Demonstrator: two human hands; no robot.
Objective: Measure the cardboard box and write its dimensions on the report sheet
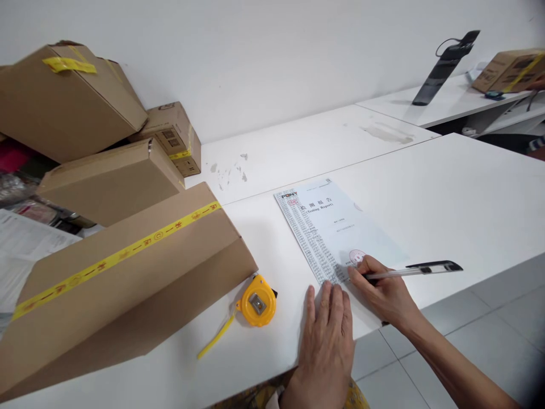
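Note:
A printed testing report sheet [336,227] lies on the white table [447,193]. My left hand [326,341] rests flat on the table, fingers stretched out, fingertips pressing the sheet's near edge. My right hand [381,289] is closed around a clear pen with a black cap [417,270], its tip touching the paper near a red stamp. A yellow tape measure [256,301] with a short length of tape pulled out sits on the table left of my left hand.
A large cardboard box with yellow tape [114,278] lies at the left, with more boxes [68,102] stacked behind it against the wall. Papers [25,238] lie at far left. A second table at back right holds a black stand [445,65] and another box [508,69].

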